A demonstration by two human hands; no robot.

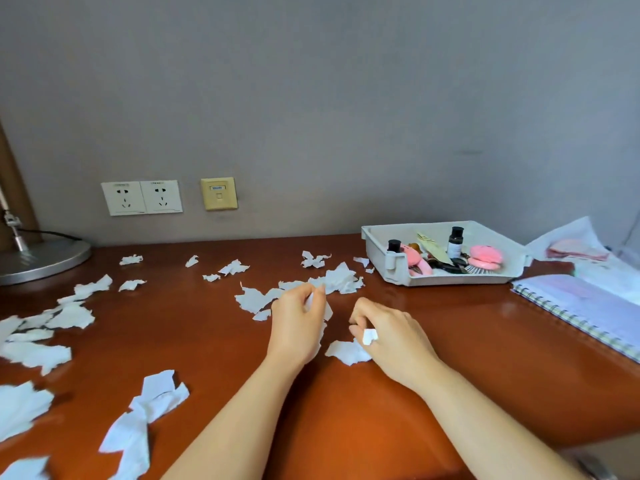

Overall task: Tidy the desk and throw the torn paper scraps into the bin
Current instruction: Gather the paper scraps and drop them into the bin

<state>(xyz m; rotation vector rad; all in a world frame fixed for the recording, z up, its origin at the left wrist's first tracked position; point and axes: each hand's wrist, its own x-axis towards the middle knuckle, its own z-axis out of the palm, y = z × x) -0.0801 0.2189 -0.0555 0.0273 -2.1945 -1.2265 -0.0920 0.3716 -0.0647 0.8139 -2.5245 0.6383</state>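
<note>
Torn white paper scraps lie scattered over the reddish-brown desk point(214, 344). My left hand point(298, 323) is at the desk's middle with its fingers curled round a white scrap point(327, 311). Just right of it, my right hand point(391, 336) pinches a small white scrap point(369, 336) above a larger scrap point(346, 351) lying flat. A cluster of scraps point(341, 280) sits just beyond both hands. More scraps point(48, 327) spread along the left side and near the front edge point(152, 407). No bin is in view.
A grey tray point(446, 280) with small bottles and pink items stands at the back right. A spiral notebook point(581, 306) and loose papers point(571, 251) lie at the right edge. A lamp base point(41, 259) sits at the back left. Wall sockets point(142, 197) are above the desk.
</note>
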